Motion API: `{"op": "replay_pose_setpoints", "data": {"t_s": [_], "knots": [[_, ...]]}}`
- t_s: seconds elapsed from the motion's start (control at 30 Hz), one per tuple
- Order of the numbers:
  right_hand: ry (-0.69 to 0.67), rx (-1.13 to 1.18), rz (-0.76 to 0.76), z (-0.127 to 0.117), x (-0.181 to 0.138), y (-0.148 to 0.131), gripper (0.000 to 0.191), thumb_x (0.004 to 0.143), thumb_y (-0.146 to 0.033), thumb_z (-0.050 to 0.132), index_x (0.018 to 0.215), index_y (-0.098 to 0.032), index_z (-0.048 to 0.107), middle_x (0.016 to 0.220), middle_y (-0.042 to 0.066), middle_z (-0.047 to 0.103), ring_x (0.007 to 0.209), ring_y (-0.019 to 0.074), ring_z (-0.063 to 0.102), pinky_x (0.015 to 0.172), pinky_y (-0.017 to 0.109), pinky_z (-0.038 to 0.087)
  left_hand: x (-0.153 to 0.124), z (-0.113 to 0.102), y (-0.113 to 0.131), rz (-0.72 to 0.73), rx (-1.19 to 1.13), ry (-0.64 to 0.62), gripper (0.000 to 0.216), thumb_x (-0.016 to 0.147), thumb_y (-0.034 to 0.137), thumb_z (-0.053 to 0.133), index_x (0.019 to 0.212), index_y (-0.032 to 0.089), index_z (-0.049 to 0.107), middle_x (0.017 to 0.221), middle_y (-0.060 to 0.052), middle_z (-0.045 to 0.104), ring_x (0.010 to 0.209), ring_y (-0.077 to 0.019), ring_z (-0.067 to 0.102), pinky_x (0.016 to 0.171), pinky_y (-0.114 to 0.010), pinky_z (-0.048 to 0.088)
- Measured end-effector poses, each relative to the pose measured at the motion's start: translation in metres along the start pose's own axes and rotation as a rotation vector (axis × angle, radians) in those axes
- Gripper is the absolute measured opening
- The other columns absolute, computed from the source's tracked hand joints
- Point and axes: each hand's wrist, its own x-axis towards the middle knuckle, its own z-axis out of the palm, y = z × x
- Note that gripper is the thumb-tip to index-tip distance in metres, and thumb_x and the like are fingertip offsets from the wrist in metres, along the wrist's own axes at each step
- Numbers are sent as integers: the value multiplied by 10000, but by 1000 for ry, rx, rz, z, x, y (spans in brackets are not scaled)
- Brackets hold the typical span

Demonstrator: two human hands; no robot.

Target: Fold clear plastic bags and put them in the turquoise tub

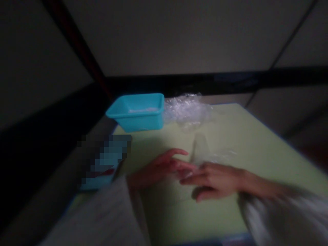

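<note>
I log left hand [169,163] and right hand [217,179] together beside thin, clear plastic film [201,148] on the flat pale-yellow table [258,147]; blurred, I cannot tell whether either grasps anything.

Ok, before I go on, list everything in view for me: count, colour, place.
Table: one, yellow-green with blue edging, under the hands.
Tub: one, turquoise, far left of the tabletop; pale contents, too blurred to identify.
Crumpled plastic: one heap, clear, right of the tub.
Thin plastic: clear, just beyond the right hand; piece count unclear.
Flat item: one, bluish with a red patch, left table edge; pixelated.
Wall panels: several, grey, behind; exact count unclear.
Sleeves: two, pale grey, lower left and right.
Hands: two, bare, left and right, fingers meeting mid-table.
</note>
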Motion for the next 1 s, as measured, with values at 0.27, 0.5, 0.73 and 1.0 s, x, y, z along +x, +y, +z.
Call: {"op": "replay_pose_setpoints", "data": {"t_s": [0.27, 0.5, 0.73, 1.0], "knots": [[-2, 35, -21, 0, -1, -2, 450, 924, -316, 489, 1292, -57, 461, 1332, 160, 510, 1239, 225, 467, 1004, 331, 418, 3, -1, -3, 179, 464, 202, 319, 924, 385, 429, 1103, 180, 594, 1161, -87, 644, 1100, -215, 575, 980, -368, 401], [4, 57, 4, 1, -2, 1, 412, 908, -316, 515, 1254, -92, 502, 1096, 151, 657, 1081, 217, 586, 913, 348, 476, 4, 11, -7, 175, 1024, 0, 424, 959, 396, 297, 1280, 205, 497, 1454, -63, 382, 1387, -214, 228, 1140, -463, 77], [14, 117, -28, -1, 3, 2, 384, 889, -279, 542, 1223, -91, 527, 1246, 165, 570, 1242, 226, 451, 1044, 382, 365, 3, 26, 2, 255, 791, -98, 456, 877, 387, 518, 1292, 199, 498, 1377, -79, 483, 1288, -232, 408, 1087, -374, 285], [19, 157, -9, -1, 3, 1, 465, 880, -278, 559, 1301, -107, 465, 1321, 156, 518, 1267, 205, 433, 1045, 368, 378, 7, 17, -7, 252, 713, 364, 219, 859, 279, 506, 904, 179, 696, 962, -58, 693, 960, -201, 605, 865, -292, 444]]}}
